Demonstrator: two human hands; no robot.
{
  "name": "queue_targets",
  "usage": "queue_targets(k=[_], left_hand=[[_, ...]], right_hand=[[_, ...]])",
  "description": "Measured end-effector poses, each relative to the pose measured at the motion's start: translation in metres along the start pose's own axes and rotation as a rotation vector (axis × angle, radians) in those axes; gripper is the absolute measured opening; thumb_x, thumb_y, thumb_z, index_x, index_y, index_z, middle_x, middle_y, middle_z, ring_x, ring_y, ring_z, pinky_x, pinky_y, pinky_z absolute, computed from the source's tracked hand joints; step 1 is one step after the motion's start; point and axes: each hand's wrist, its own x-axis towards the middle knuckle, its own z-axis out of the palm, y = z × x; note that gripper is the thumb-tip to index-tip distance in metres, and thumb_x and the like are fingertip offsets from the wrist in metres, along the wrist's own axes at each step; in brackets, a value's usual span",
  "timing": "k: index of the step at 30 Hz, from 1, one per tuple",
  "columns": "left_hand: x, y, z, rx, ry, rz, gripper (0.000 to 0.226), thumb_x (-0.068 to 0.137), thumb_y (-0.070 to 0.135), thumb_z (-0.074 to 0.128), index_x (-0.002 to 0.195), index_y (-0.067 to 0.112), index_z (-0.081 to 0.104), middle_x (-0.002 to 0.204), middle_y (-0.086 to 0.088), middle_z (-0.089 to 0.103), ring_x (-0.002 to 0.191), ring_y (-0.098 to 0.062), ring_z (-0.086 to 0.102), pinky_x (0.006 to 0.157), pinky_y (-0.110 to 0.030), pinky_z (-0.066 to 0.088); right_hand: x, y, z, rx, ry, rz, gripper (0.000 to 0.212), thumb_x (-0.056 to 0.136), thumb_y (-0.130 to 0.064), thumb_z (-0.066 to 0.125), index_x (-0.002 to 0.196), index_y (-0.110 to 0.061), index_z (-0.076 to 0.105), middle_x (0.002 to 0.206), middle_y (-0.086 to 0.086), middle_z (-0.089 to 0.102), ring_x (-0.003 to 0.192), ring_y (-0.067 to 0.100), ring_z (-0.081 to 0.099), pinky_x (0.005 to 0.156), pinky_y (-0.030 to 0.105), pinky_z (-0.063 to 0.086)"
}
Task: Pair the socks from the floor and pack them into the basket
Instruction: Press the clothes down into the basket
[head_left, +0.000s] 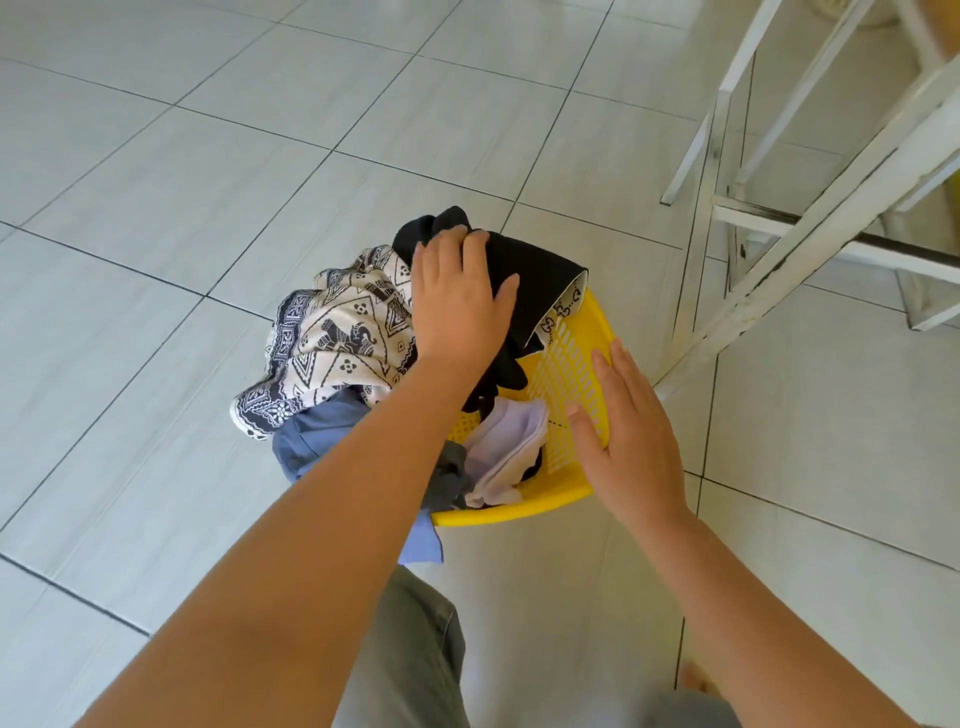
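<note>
A yellow plastic basket (571, 364) stands on the tiled floor, heaped with laundry. My left hand (457, 301) lies flat, fingers spread, on a black garment (540, 275) at the top of the pile. My right hand (631, 436) rests open against the basket's right rim and slotted wall. Inside the basket lies a white sock-like piece (509, 452), with a grey piece (449, 480) beside it. A white cloth with a dark elephant pattern (332, 343) and a blue garment (317, 431) spill over the left side. No loose socks show on the floor.
A white painted wooden frame (779, 208) with slanted legs stands at the right, close to the basket. Pale floor tiles (208, 156) stretch to the left and beyond. My grey trouser legs (410, 654) are at the bottom.
</note>
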Motion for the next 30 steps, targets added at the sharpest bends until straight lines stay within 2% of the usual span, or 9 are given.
queue_targets(k=[4, 7, 9, 11, 14, 19, 22, 27, 30], left_hand=[[0.041, -0.011, 0.008, 0.152, -0.294, -0.220, 0.087, 0.086, 0.071, 0.040, 0.146, 0.009, 0.030, 0.143, -0.020, 0.044, 0.132, -0.038, 0.041, 0.115, -0.050, 0.026], [0.060, -0.008, 0.013, 0.229, -0.504, -0.365, 0.110, 0.073, 0.089, 0.030, 0.154, 0.017, 0.010, 0.146, -0.026, 0.041, 0.134, -0.044, 0.038, 0.114, -0.056, 0.018], [0.070, -0.003, 0.015, 0.243, -0.600, -0.403, 0.112, 0.068, 0.090, 0.037, 0.152, 0.019, 0.015, 0.143, -0.025, 0.044, 0.131, -0.044, 0.041, 0.109, -0.054, 0.024], [0.075, -0.001, 0.014, 0.261, -0.651, -0.401, 0.103, 0.070, 0.084, 0.048, 0.145, 0.015, 0.031, 0.140, -0.021, 0.046, 0.128, -0.042, 0.043, 0.104, -0.050, 0.029], [0.078, -0.001, 0.014, 0.321, -0.664, -0.323, 0.080, 0.077, 0.066, 0.058, 0.134, 0.012, 0.042, 0.134, -0.017, 0.051, 0.124, -0.040, 0.046, 0.101, -0.047, 0.032], [0.078, 0.000, 0.011, 0.309, -0.638, -0.213, 0.059, 0.087, 0.040, 0.063, 0.133, 0.012, 0.041, 0.129, -0.016, 0.053, 0.122, -0.040, 0.047, 0.099, -0.048, 0.033], [0.071, 0.004, 0.008, 0.328, -0.526, -0.133, 0.049, 0.088, 0.022, 0.061, 0.131, 0.011, 0.040, 0.122, -0.015, 0.057, 0.115, -0.039, 0.052, 0.099, -0.049, 0.033], [0.066, 0.014, -0.004, 0.297, -0.342, -0.068, 0.053, 0.087, 0.017, 0.062, 0.134, 0.014, 0.039, 0.115, -0.012, 0.062, 0.106, -0.038, 0.058, 0.101, -0.054, 0.034], [0.069, 0.022, -0.019, 0.241, -0.280, -0.058, 0.049, 0.087, 0.019, 0.061, 0.131, 0.016, 0.041, 0.111, -0.010, 0.062, 0.102, -0.037, 0.059, 0.094, -0.051, 0.039]], right_hand=[[0.026, -0.004, 0.001, -0.064, -0.025, 0.065, 0.067, 0.099, -0.051, 0.025, 0.156, -0.017, 0.014, 0.165, 0.000, 0.009, 0.152, 0.017, 0.008, 0.121, 0.033, 0.017], [0.030, -0.003, 0.006, -0.122, -0.044, 0.053, 0.074, 0.096, -0.057, 0.018, 0.156, -0.014, 0.012, 0.165, 0.004, 0.009, 0.152, 0.020, 0.009, 0.122, 0.035, 0.017], [0.030, -0.002, 0.008, -0.123, -0.037, 0.063, 0.074, 0.097, -0.057, 0.021, 0.156, -0.013, 0.012, 0.164, 0.005, 0.011, 0.152, 0.021, 0.010, 0.122, 0.036, 0.019], [0.031, -0.001, 0.009, -0.116, -0.018, 0.065, 0.072, 0.099, -0.053, 0.028, 0.156, -0.012, 0.014, 0.164, 0.007, 0.013, 0.151, 0.023, 0.012, 0.121, 0.039, 0.021], [0.031, -0.003, 0.007, -0.114, -0.005, 0.049, 0.070, 0.100, -0.050, 0.032, 0.155, -0.011, 0.014, 0.164, 0.008, 0.013, 0.151, 0.023, 0.012, 0.121, 0.041, 0.021], [0.048, -0.009, -0.006, 0.005, 0.038, 0.007, 0.076, 0.097, -0.057, 0.029, 0.156, -0.012, 0.010, 0.164, 0.006, 0.009, 0.152, 0.020, 0.007, 0.123, 0.040, 0.017], [0.092, -0.019, -0.015, 0.006, 0.005, -0.068, 0.094, 0.090, -0.057, 0.053, 0.156, -0.014, 0.002, 0.165, 0.010, 0.003, 0.152, 0.023, 0.004, 0.123, 0.039, 0.013], [0.156, -0.038, -0.014, -0.031, -0.198, -0.129, 0.132, 0.066, -0.058, 0.079, 0.154, -0.019, -0.012, 0.164, 0.013, -0.006, 0.152, 0.030, 0.004, 0.120, 0.053, 0.018], [0.172, -0.042, -0.017, -0.015, -0.186, -0.134, 0.139, 0.058, -0.060, 0.083, 0.154, -0.022, -0.010, 0.164, 0.014, -0.004, 0.150, 0.034, 0.014, 0.115, 0.056, 0.026]])
